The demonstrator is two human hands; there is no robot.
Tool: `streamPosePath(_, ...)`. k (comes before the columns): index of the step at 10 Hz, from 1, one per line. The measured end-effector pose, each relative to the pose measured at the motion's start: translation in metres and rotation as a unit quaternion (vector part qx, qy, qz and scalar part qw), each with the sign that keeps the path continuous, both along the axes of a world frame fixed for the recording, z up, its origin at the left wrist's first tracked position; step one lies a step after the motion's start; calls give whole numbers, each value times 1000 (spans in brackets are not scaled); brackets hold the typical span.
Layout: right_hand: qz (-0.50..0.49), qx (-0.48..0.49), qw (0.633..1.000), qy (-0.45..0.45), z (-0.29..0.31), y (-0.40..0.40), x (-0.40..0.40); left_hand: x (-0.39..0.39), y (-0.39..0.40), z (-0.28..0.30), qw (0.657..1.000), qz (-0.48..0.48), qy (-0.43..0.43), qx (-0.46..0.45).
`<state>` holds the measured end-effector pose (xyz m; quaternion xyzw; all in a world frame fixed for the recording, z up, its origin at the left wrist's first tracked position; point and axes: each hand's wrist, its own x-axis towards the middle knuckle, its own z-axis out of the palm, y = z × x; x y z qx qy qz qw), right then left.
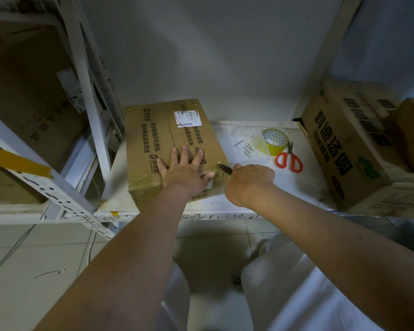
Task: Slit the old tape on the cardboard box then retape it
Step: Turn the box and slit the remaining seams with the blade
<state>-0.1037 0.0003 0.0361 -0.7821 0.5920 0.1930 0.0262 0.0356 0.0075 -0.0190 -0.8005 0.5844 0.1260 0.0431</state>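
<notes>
— Two hands are at work, yes? Where is each one?

— The left hand (186, 168) lies flat on the top of the cardboard box (171, 149), near its front edge. Its fingers (183, 154) are straight and spread, and they press down on the cardboard; they hold nothing. The right hand (250, 180) is just beside the front right corner of the box. Its fingers are curled around a small cutting tool (224, 168), and the dark pointed tip of the tool touches the box at that corner.

— Is it a knife?

— It cannot be told surely; only the tip shows outside the fist.

— And the box itself?

— It stands closed on the white shelf (282, 187), at the left end, near a white upright post. Clear old tape runs along the middle seam, and a white shipping label (186, 118) is stuck on the far part of the top.

— What else lies on the shelf?

— To the right of the box there is a roll of yellowish tape (274, 140), and red-handled scissors (289, 160) touch it at the front. Some small nails (246, 149) lie between the box and the roll. Further right stands a larger cardboard carton (344, 149) with black printed characters.
</notes>
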Motion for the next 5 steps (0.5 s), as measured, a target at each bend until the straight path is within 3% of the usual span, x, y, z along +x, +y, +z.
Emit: streamPosePath(5,-30,84,996,-10,22,7,11,1,0,-2,1000,-6,0,-13)
